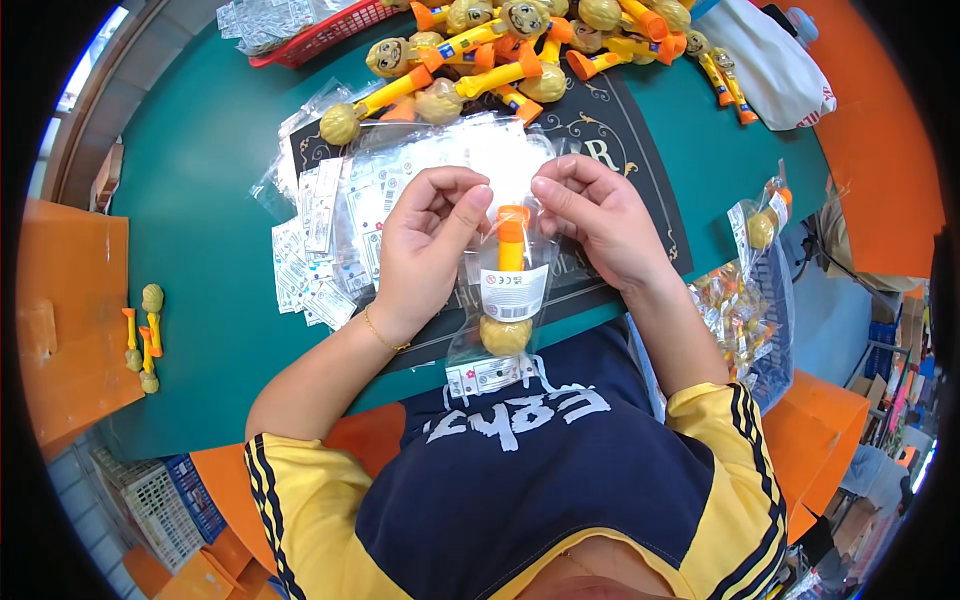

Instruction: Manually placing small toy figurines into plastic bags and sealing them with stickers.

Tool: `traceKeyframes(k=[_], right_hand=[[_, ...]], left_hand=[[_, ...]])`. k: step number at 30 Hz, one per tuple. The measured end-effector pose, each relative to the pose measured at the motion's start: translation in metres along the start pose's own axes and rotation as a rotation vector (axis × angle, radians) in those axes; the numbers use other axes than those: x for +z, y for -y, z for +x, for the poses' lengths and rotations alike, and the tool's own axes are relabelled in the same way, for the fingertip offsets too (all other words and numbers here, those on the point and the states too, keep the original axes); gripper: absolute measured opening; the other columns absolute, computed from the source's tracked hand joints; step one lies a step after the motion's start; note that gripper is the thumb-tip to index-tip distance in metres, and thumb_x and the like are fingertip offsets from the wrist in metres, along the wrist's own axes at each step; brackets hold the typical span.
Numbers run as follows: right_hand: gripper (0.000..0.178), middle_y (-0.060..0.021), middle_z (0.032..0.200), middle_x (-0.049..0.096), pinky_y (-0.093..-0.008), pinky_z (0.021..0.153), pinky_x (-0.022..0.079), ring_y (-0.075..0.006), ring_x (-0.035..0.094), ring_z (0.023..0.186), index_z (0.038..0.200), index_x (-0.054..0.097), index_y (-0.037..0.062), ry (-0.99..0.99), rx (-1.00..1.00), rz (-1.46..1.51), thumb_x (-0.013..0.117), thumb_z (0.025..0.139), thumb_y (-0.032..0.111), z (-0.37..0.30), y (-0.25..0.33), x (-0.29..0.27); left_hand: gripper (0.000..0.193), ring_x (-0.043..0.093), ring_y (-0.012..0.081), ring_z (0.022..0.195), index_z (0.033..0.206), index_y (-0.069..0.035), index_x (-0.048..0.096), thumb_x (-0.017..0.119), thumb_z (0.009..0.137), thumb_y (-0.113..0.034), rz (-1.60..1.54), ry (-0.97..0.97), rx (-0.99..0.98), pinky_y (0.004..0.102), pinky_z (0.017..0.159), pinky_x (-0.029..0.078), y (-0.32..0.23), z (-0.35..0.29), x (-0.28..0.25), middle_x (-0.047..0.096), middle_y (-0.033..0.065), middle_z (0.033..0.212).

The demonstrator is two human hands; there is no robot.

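Observation:
Both hands pinch the top edge of a clear plastic bag [470, 325], one at each side. My left hand [425, 245] has thumb and forefinger pressed together at its upper left; my right hand [605, 225] does the same at the upper right. Inside, a yellow toy [511, 257] stands with its orange end [513, 216] up and its textured golden ball head [505, 336] down. A white printed label [515, 292] covers its middle. At the bag's lower end, near my shirt, is a small printed card strip [491, 377].
Flat printed bags [400, 170] lie under and beyond my hands on a black mat [640, 160]. Loose golden-headed toys [490, 75] pile at the far side, near a red basket [330, 35]. Bagged toys fill a container [745, 315] at right. Another bagged toy [763, 228] lies at the table's right edge.

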State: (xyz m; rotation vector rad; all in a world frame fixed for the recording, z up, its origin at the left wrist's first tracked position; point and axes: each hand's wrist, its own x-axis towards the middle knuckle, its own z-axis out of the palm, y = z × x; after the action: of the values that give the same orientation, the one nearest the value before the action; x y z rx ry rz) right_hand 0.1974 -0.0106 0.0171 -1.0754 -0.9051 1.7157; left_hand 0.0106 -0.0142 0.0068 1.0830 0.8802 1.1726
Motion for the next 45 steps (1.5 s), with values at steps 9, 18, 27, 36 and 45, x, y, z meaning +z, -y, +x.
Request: traceKeyframes(k=[9, 18, 27, 36, 45], right_hand=[[0.018, -0.0024, 0.083, 0.059, -0.0184, 0.059, 0.042, -0.0064, 0.052, 0.068, 0.103, 0.062, -0.0012, -0.018, -0.124, -0.060, 0.061, 0.086, 0.005, -0.009, -0.002, -0.006], [0.019, -0.0057, 0.086, 0.056, -0.0221, 0.068, 0.042, -0.0117, 0.054, 0.078, 0.094, 0.065, -0.0025, 0.175, -0.224, -0.163, 0.053, 0.081, -0.008, -0.013, -0.001, -0.023], [0.013, -0.0066, 0.091, 0.056, -0.0245, 0.077, 0.041, -0.0143, 0.053, 0.085, 0.088, 0.063, -0.0005, 0.311, -0.276, -0.193, 0.053, 0.083, -0.006, -0.012, 0.003, -0.029], [0.013, -0.0060, 0.092, 0.056, -0.0278, 0.083, 0.039, -0.0164, 0.051, 0.091, 0.089, 0.062, 0.0003, 0.375, -0.342, -0.418, 0.051, 0.087, 0.006, -0.013, 0.010, -0.032], [0.009, -0.0058, 0.089, 0.057, -0.0271, 0.075, 0.041, -0.0150, 0.053, 0.084, 0.088, 0.064, -0.0002, 0.326, -0.388, -0.485, 0.058, 0.084, 0.005, -0.017, 0.006, -0.023]], left_hand=[[0.016, 0.054, 0.0061, 0.074, 0.104, -0.003, 0.055, 0.056, 0.092, -0.012, -0.026, 0.053, -0.028, 0.0202, 0.066, 0.046, -0.001, 0.003, -0.004, 0.055, 0.0019, 0.085], [0.006, 0.052, 0.0075, 0.075, 0.097, -0.006, 0.054, 0.052, 0.093, -0.009, -0.366, 0.188, -0.169, 0.0228, 0.074, 0.046, 0.013, 0.008, -0.014, 0.052, 0.0003, 0.085], [0.002, 0.048, 0.0069, 0.076, 0.093, -0.009, 0.050, 0.049, 0.094, -0.008, -0.426, 0.232, -0.162, 0.0219, 0.076, 0.043, 0.010, 0.008, -0.013, 0.049, -0.0008, 0.085], [0.016, 0.051, 0.0068, 0.076, 0.109, -0.012, 0.041, 0.048, 0.095, -0.013, -0.376, 0.108, -0.215, 0.0213, 0.068, 0.045, 0.003, 0.005, -0.006, 0.049, 0.0000, 0.086], [0.013, 0.043, 0.0045, 0.056, 0.107, -0.012, 0.039, 0.045, 0.096, -0.012, -0.258, 0.049, -0.095, 0.0188, 0.049, 0.038, 0.002, 0.002, 0.001, 0.046, -0.0005, 0.079]])
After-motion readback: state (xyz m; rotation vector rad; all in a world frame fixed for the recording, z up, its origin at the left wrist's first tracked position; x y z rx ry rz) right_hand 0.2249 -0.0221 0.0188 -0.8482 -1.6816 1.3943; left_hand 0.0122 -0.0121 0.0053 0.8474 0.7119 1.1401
